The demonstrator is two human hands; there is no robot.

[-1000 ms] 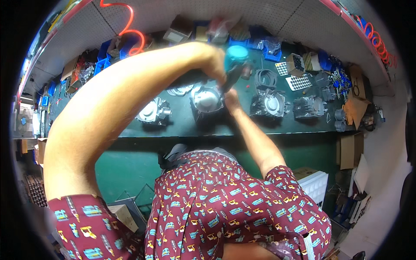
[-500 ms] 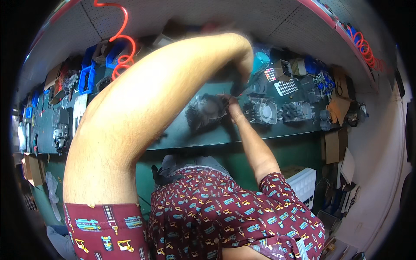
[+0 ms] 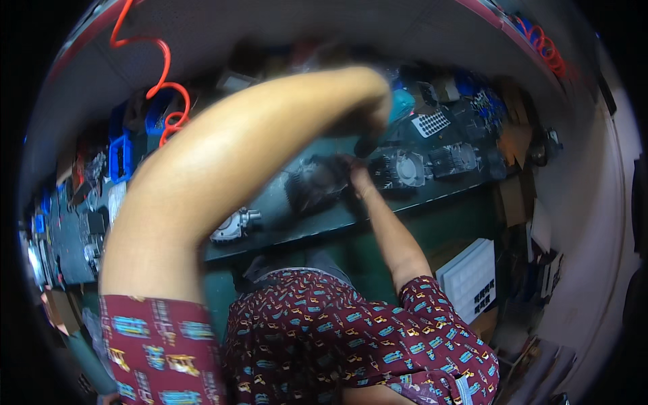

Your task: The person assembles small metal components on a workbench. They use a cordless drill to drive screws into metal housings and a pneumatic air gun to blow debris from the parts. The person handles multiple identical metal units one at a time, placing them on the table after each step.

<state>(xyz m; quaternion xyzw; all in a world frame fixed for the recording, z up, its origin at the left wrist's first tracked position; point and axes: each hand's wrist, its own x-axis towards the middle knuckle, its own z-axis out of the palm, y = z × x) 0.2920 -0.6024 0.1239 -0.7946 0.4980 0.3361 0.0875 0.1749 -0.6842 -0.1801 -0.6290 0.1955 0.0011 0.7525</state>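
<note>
Crossing the view from the lower left, my left arm bends over the bench, and my left hand (image 3: 379,111) is closed round a teal and black power drill (image 3: 402,106). The forearm hides most of those fingers. The drill's dark front end points down beside my right hand (image 3: 359,177). That hand grips the right edge of a dark finned metal housing (image 3: 312,187); blur hides the exact finger contact. Just right of it sits another finned housing (image 3: 407,169) with a round opening, and a third housing (image 3: 455,160) stands beyond that.
Under my left forearm lies a silver metal part (image 3: 235,225) near the front edge of the bench. A sheet of dark round stickers (image 3: 430,124) lies behind the housings. A blue bin (image 3: 121,159) and a red coiled hose (image 3: 165,88) are at left. White trays (image 3: 467,280) stand below the bench.
The view has shifted, so the right-hand bench things sit further left. The silver part below my left forearm now shows. Both hands stay near the finned housing, the drill still in my left.
</note>
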